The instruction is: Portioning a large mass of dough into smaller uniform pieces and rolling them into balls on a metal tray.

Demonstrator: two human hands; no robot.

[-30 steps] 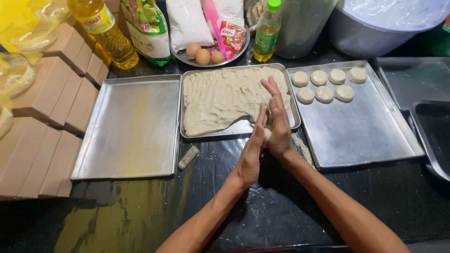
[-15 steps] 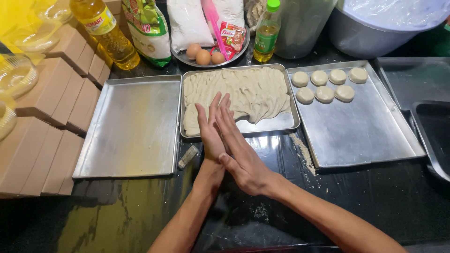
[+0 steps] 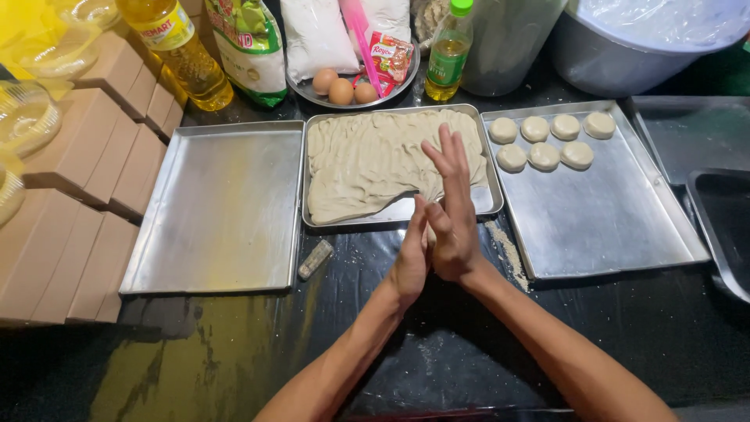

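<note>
My left hand (image 3: 410, 262) and right hand (image 3: 451, 215) press flat, palms together, likely rolling a hidden dough piece, above the counter's near edge before the dough tray (image 3: 394, 160); next, probably setting it among the rounds (image 3: 544, 139).

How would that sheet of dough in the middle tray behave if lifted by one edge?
The dough sheet looks thin and wrinkled, so it would probably droop and stretch. It may tear or cling to the middle tray, given the ragged front edge.
</note>
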